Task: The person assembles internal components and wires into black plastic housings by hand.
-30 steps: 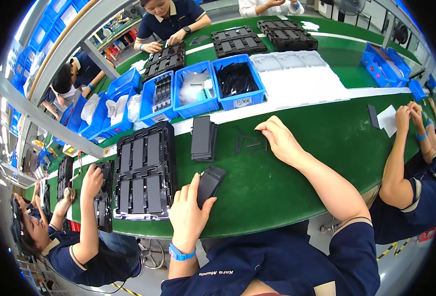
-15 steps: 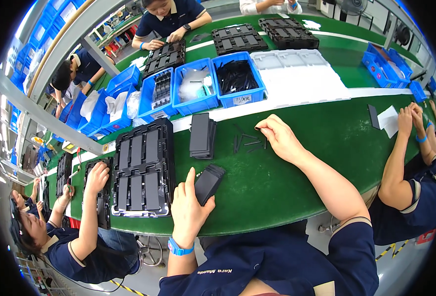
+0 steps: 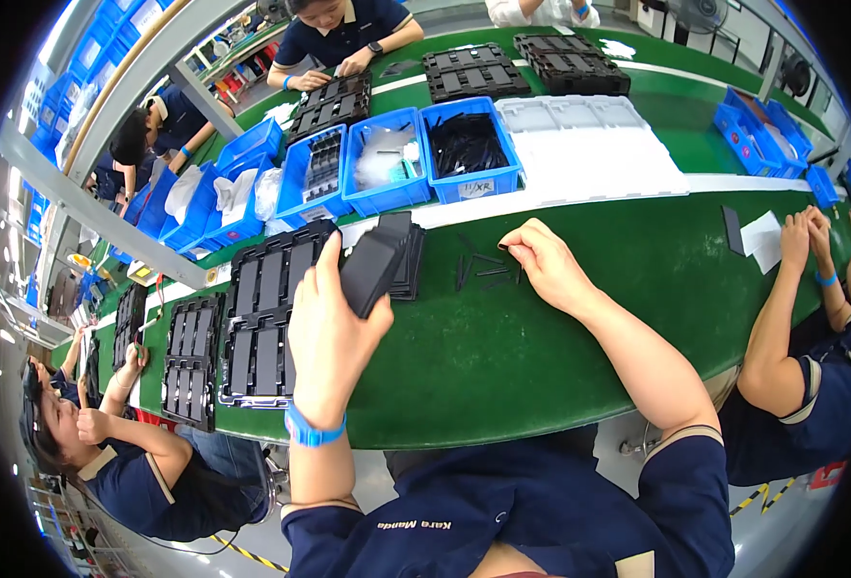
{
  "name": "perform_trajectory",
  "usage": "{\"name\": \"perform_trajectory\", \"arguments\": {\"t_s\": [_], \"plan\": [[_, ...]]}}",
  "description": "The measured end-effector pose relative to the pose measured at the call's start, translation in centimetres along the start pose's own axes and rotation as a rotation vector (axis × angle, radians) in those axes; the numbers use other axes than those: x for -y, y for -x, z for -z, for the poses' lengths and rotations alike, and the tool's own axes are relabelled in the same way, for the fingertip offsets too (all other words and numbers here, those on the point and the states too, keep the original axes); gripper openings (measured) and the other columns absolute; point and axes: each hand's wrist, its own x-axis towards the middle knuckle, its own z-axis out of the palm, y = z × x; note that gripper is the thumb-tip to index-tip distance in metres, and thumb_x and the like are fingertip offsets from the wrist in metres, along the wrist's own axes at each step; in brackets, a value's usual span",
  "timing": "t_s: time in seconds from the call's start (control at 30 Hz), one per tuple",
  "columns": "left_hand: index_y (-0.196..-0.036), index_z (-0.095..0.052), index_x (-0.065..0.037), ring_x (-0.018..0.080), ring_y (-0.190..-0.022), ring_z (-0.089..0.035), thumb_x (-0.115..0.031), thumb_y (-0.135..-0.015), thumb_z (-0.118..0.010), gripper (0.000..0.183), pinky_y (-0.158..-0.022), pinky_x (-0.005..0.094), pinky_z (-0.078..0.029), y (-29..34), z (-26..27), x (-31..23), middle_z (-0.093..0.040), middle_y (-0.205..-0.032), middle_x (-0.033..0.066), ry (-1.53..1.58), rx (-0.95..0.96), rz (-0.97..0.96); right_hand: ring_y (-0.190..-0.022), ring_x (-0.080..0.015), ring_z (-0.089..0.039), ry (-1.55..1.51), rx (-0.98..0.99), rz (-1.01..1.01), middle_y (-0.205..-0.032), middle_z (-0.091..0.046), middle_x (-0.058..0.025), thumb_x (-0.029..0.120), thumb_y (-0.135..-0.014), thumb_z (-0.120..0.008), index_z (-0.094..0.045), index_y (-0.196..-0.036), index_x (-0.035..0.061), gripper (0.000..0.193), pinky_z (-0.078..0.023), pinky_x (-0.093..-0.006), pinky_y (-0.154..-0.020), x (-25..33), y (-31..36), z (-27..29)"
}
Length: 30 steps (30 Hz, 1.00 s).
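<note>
My left hand (image 3: 329,323) is lifted over the green table, thumb and fingers closed around the sides of a dark grey rectangular plate (image 3: 373,262). Whether more plates lie under it, I cannot tell. Behind it and to its right lies a stack of similar dark plates (image 3: 409,262), partly covered by the held one. My right hand (image 3: 544,262) is in a pinch, and a small dark end shows at its fingertips, too small to name. Just left of that hand, several thin black strips (image 3: 488,272) lie scattered. Left of my left hand is a black tray (image 3: 263,328) with dark plates in its slots.
Blue bins stand beyond the white strip; one (image 3: 473,154) holds black pieces, another (image 3: 387,164) clear plastic. White sheets (image 3: 594,149) lie right of them. A second tray (image 3: 190,356) sits before a co-worker at left. Another person's hands (image 3: 803,236) are at right. A grey post slants across the left.
My left hand has risen from the near table edge, moving up and left with the dark plate. My right hand has barely moved. The left co-worker's hand has come off the tray.
</note>
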Motion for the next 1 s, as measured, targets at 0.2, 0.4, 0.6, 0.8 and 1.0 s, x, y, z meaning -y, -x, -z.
{"name": "perform_trajectory", "arguments": {"t_s": [0.2, 0.4, 0.6, 0.8, 1.0], "plan": [[-0.133, -0.042, -0.004, 0.0332, -0.091, -0.059, -0.023, -0.068, -0.074, 0.075, -0.078, 0.0416, -0.051, -3.2, -3.5, 0.1, -0.057, -0.096, 0.0172, -0.094, 0.027, 0.034, -0.086, -0.0257, -0.058, -0.043, 0.015, -0.042, -0.094, -0.056, -0.0112, 0.004, -0.092, -0.054, -0.06, -0.1, -0.0001, 0.011, -0.048, -0.0334, -0.077, 0.0, 0.2, 0.1], [-0.134, -0.042, -0.005, 0.0335, -0.093, -0.059, -0.024, -0.07, -0.074, 0.074, -0.076, 0.0413, -0.053, -2.7, -5.0, 0.6, -0.057, -0.098, 0.0172, -0.153, 0.055, 0.044, -0.085, -0.0251, -0.059, -0.008, 0.018, -0.009, -0.094, -0.055, -0.0113, 0.004, -0.092, -0.054, -0.06, -0.099, -0.0005, 0.01, -0.048, -0.0333, -0.078, 0.0, 0.0, 0.2], [-0.134, -0.041, -0.005, 0.0337, -0.094, -0.061, -0.03, -0.076, -0.074, 0.071, -0.074, 0.0409, -0.054, -2.8, -4.9, 0.0, -0.057, -0.101, 0.0182, -0.172, 0.06, 0.053, -0.084, -0.0247, -0.059, -0.018, 0.034, -0.049, -0.093, -0.055, -0.0108, 0.004, -0.092, -0.054, -0.06, -0.099, 0.0001, 0.01, -0.048, -0.0332, -0.076, 0.1, -0.1, 0.1], [-0.135, -0.041, -0.004, 0.039, -0.089, -0.062, -0.03, -0.082, -0.07, 0.066, -0.074, 0.0442, -0.052, -2.8, -4.6, 0.0, -0.06, -0.105, 0.0227, -0.082, 0.077, 0.103, -0.081, -0.0242, -0.058, -0.017, 0.024, -0.027, -0.091, -0.055, -0.0103, 0.005, -0.092, -0.055, -0.06, -0.098, 0.0004, 0.009, -0.047, -0.0332, -0.074, 0.1, 0.0, 0.0], [-0.135, -0.042, -0.005, 0.0407, -0.088, -0.063, -0.032, -0.083, -0.069, 0.064, -0.072, 0.0455, -0.053, -3.5, -5.0, -0.1, -0.06, -0.106, 0.0235, -0.08, 0.046, 0.121, -0.08, -0.0237, -0.058, -0.019, 0.03, -0.036, -0.091, -0.055, -0.0094, 0.005, -0.09, -0.058, -0.061, -0.097, 0.0012, 0.008, -0.047, -0.033, -0.074, 0.2, 0.0, 0.0]]}}
